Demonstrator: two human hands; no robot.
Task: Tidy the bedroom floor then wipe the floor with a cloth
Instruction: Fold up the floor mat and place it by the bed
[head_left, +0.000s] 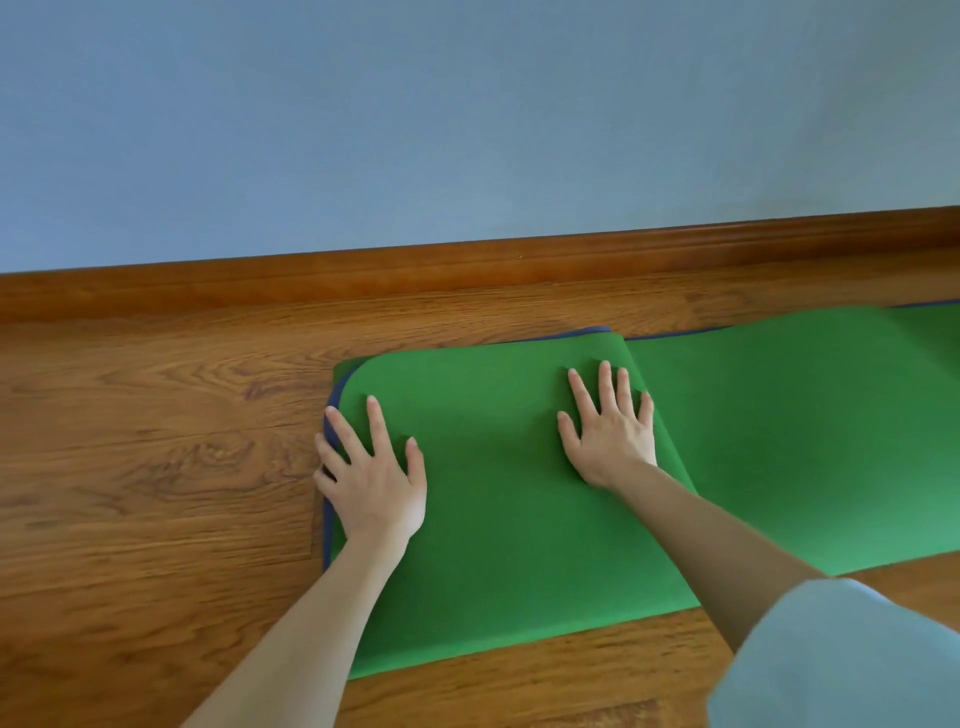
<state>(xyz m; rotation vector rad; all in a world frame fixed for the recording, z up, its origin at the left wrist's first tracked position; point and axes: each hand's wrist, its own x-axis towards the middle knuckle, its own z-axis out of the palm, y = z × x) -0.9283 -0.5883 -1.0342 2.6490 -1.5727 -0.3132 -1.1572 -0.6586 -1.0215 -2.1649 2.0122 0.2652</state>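
Right hand flat, fingers spread on folded green mat, left hand likewise pressing mat's edge

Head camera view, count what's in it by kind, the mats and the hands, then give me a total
Green mat, folded over itself on the wooden floor: 1
Hands pressing flat on the mat, left hand and right hand: 2
Total: 3
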